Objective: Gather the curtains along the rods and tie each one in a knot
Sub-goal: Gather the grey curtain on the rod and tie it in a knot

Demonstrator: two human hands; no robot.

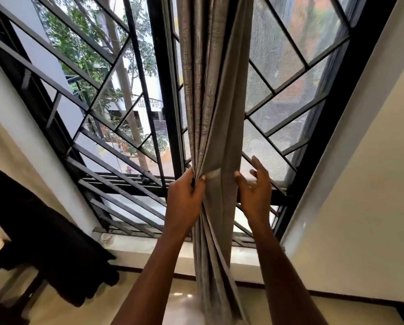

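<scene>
The grey curtain hangs bunched in a column from 12 o'clock to 6 o'clock, against the black window frame. The left hand, at the column's 9 o'clock side, grips the folds with curled fingers. The right hand, at 3 o'clock, has its fingers spread, with the thumb apparently touching the fabric edge.

Our left hand grips the bunched grey curtain; our right hand touches its edge, fingers spread
</scene>
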